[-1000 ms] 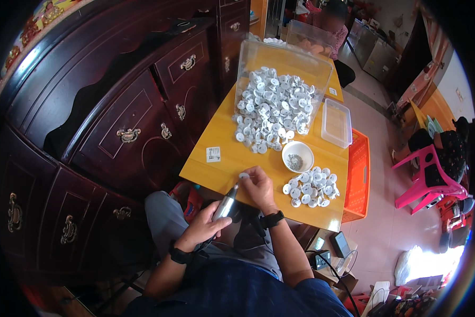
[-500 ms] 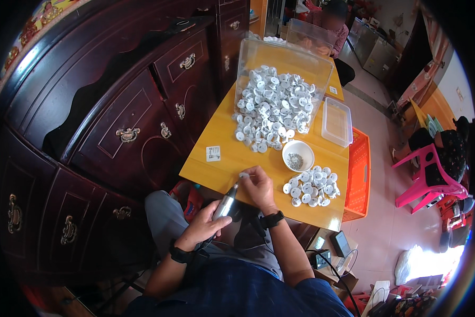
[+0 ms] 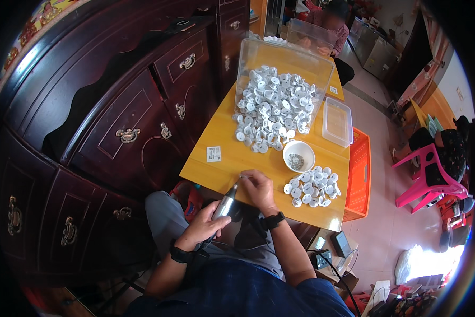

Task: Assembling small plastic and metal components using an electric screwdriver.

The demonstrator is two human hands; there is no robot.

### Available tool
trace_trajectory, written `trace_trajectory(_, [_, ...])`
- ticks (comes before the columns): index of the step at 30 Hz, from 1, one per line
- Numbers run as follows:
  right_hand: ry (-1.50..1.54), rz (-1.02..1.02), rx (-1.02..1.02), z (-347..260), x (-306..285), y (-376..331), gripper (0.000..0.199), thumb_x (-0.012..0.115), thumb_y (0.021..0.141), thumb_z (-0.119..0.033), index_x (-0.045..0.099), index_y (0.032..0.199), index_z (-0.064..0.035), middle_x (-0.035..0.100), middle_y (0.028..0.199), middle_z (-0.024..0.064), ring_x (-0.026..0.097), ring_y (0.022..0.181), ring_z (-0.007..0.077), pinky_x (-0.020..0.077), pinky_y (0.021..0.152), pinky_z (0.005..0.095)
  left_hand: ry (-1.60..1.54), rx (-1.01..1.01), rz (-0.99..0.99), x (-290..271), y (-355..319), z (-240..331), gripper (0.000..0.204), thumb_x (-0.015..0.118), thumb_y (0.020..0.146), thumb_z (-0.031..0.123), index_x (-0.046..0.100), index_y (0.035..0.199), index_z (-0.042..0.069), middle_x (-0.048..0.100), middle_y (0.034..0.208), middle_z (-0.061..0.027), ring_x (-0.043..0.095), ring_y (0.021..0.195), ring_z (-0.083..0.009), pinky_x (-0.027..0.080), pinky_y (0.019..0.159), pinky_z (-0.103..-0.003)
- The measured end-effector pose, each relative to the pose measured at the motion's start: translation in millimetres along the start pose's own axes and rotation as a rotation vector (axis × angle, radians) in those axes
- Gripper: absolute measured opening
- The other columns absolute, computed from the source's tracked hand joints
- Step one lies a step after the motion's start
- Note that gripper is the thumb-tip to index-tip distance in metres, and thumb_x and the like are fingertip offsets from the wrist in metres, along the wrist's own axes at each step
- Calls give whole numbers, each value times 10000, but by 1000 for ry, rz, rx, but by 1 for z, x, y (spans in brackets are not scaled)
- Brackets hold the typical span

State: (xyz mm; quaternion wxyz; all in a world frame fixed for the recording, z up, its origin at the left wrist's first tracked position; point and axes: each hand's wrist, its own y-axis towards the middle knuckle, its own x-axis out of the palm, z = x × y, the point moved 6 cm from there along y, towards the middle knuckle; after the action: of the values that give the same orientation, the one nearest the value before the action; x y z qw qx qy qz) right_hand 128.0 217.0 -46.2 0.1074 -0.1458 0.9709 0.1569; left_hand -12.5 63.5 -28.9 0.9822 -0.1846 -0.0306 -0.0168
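Note:
My left hand (image 3: 205, 228) grips a slim silver power tool (image 3: 226, 204) whose tip points up at my right hand (image 3: 257, 189). My right hand rests on the near edge of the yellow table (image 3: 232, 158), fingers closed around something small that I cannot make out, right at the tool's tip. A white bowl (image 3: 299, 156) with small dark bits stands just beyond my right hand. To its right lies a small heap of white round parts (image 3: 312, 187). A much larger heap of white round parts (image 3: 274, 108) spills from a tipped clear plastic bin (image 3: 285, 63) farther back.
A dark carved wooden cabinet (image 3: 105, 121) with brass handles runs along the left. A clear lid (image 3: 337, 121) and a small white card (image 3: 213, 154) lie on the table. An orange crate (image 3: 360, 174), a pink chair (image 3: 427, 174) and another seated person (image 3: 327, 24) are beyond.

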Motion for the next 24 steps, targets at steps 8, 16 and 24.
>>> trace_trajectory(8, [41,-10,0,5,2,2,89,694,898,-25,713,985,-21,721,857,95,682,720,158,540,676,280,-25,-3,-17,-1,1,-3,463,649,970,155,469,1376,24,573,795,-10,555,561,-72,462,498,-229])
trace_trajectory(16, [6,-12,-11,-4,6,3,61,677,920,-28,697,977,-15,719,823,67,683,746,127,541,697,274,-50,-24,-11,1,7,-6,462,653,970,163,471,1369,18,571,794,-10,549,560,-72,451,489,-226])
trace_trajectory(24, [150,174,129,17,-16,8,104,668,940,-65,678,1031,-15,701,805,33,654,735,85,526,682,253,-39,-15,-10,-3,6,-2,499,673,960,188,473,1385,18,584,812,-17,553,560,-72,465,501,-225])
